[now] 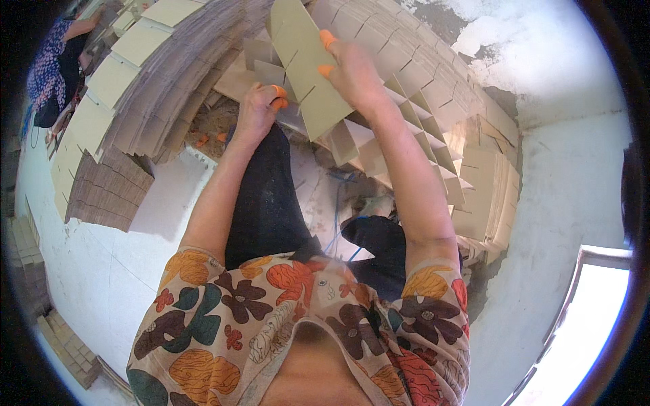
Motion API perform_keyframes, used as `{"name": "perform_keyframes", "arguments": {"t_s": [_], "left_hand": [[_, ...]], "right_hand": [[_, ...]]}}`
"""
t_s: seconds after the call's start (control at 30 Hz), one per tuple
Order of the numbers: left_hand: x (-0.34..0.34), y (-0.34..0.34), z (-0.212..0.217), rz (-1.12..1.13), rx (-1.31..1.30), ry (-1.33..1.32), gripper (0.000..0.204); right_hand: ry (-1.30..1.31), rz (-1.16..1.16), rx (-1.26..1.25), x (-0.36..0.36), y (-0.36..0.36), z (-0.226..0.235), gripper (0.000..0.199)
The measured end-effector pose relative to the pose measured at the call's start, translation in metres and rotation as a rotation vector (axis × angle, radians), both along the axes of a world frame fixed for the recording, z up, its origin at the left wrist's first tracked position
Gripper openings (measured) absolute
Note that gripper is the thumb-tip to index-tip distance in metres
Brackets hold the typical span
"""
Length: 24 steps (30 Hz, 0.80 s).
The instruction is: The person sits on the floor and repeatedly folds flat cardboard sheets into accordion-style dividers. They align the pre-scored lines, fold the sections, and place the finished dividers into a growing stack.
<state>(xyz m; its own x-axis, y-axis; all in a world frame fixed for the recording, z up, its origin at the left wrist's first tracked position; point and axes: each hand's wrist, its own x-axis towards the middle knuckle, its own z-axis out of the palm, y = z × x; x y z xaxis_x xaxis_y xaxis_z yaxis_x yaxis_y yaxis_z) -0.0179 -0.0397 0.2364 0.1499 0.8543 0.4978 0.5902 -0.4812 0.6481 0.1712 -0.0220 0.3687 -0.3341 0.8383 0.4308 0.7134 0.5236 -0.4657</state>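
Right hand point(352, 71) at upper centre of frame, closed on slotted cardboard strip point(308, 74), orange finger caps on top edge. Left hand point(256, 111) just left, pinching strip's lower edge beside partly built divider grid point(399, 145). Judgement: keep strip square, line slots over cross pieces, press evenly so card doesn't buckle. Stacks of cut strips point(135, 88) upper left; white floor point(122, 257) below.
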Motion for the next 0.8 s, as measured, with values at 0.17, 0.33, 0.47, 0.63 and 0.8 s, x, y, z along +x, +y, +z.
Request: {"name": "perform_keyframes", "arguments": {"t_s": [0.17, 0.33, 0.47, 0.63, 0.8], "left_hand": [[0.003, 0.0, 0.003, 0.011, -0.014, 0.006, 0.015], [0.005, 0.002, 0.001, 0.005, 0.045, -0.004, 0.016], [0.005, 0.005, 0.0, -0.013, 0.006, -0.017, 0.018], [0.003, -0.002, 0.009, 0.022, 0.035, 0.062, 0.028], [0.007, 0.004, 0.028, -0.12, 0.118, 0.249, 0.077]], "right_hand": [[-0.168, -0.011, -0.092, -0.004, 0.001, -0.016, 0.012], [-0.124, 0.059, -0.121, -0.009, 0.014, -0.056, 0.011], [-0.333, 0.02, -0.254, -0.025, 0.015, -0.083, 0.017], [-0.382, -0.045, -0.244, -0.012, 0.019, -0.044, 0.026], [-0.452, -0.55, -0.012, 0.128, 0.033, -0.053, 0.069]]}}
